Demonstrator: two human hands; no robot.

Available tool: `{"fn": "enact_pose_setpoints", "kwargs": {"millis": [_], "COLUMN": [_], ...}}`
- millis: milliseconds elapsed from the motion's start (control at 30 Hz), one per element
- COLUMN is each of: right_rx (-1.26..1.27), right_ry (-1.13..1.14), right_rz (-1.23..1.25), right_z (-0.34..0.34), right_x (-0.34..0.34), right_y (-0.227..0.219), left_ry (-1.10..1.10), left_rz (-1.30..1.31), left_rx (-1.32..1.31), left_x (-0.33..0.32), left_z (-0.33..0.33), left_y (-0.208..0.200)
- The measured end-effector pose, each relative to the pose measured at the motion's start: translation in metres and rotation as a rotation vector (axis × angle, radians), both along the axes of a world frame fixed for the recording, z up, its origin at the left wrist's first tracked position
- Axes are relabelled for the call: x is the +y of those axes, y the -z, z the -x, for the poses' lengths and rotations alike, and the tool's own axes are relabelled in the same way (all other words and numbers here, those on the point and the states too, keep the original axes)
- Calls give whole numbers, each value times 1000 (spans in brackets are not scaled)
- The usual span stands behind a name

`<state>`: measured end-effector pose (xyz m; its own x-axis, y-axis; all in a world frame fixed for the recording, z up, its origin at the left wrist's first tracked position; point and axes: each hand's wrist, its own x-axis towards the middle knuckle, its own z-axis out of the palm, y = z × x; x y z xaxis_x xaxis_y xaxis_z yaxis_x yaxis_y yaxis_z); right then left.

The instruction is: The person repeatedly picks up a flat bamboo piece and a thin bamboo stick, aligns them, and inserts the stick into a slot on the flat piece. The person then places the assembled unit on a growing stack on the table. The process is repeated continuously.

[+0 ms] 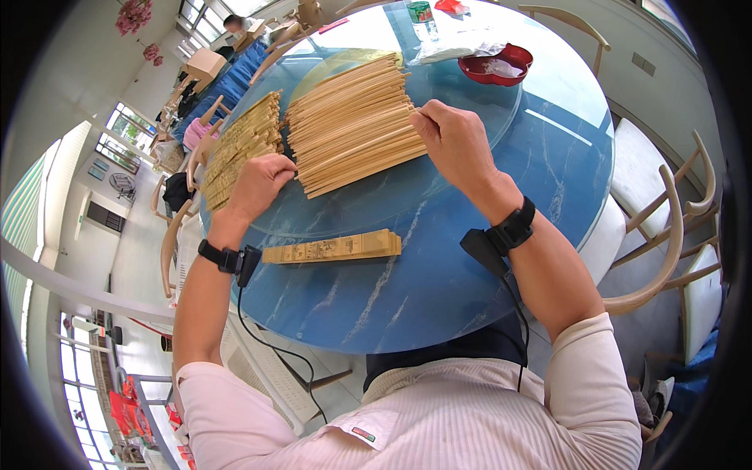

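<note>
A broad layer of thin, pale wooden sticks (352,125) lies side by side on the blue marbled round table (376,305). With thumb and fingers pinched, my left hand (262,184) is at the sticks' near left ends. My right hand (457,145) is closed at their right ends; which sticks each hand grips is partly hidden by the fingers. Beyond my left hand is a pile of darker, patterned slats (244,145). Nearer to me rests a neat stack of printed wooden slats (333,247), touched by neither hand.
A red lobed dish (501,66), a white plastic bag (458,48) and a clear bottle (423,23) stand at the table's far side. Wooden chairs (654,196) surround it. Black bands with cables (513,227) circle my wrists. Another person (235,25) is in the background.
</note>
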<state>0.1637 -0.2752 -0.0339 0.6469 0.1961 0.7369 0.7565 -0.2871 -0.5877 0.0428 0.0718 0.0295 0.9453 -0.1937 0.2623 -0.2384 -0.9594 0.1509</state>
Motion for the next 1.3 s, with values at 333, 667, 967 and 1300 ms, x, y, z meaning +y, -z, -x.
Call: {"fn": "enact_pose_setpoints", "kwargs": {"millis": [333,667,967,1300], "right_rx": [24,85,87,112], "right_ry": [101,152,145,162], "right_rz": [-14,-29,-42,-64], "right_z": [-19,-26,-23,-28], "right_x": [-12,-18,-15,-18], "right_y": [-1,-2,-4,-2], "left_ry": [22,-11,-36,-19], "left_rz": [-20,4,-53,-37], "left_rx": [-59,117,282,302], "left_x": [-50,-50,-55,-66], "left_z": [21,30,46,36], "left_y": [53,50,40,34]}}
